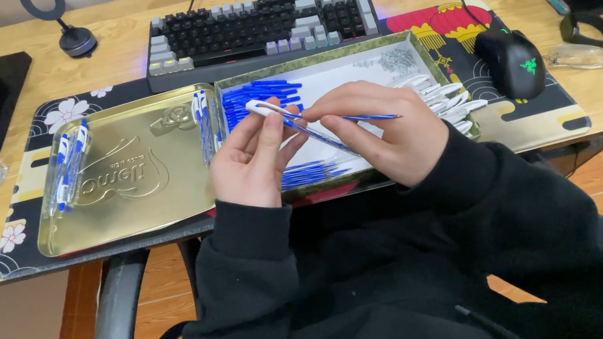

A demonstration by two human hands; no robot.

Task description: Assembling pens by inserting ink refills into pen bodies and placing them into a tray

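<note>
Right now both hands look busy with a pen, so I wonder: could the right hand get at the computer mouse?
Probably yes. The mouse sits in the open on the desk mat, just past the tin tray, with nothing between it and the right hand. That hand would first have to let go of the refill.

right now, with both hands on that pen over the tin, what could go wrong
1. The left hand holds the clear pen barrel while the right hand pinches the thin blue refill; a skewed push might bend it.
2. Both hands hover above the tin tray of loose blue refills; a bump could scatter them.
3. The tin lid overhangs the desk edge, so the finished pens on it might tip off.
</note>
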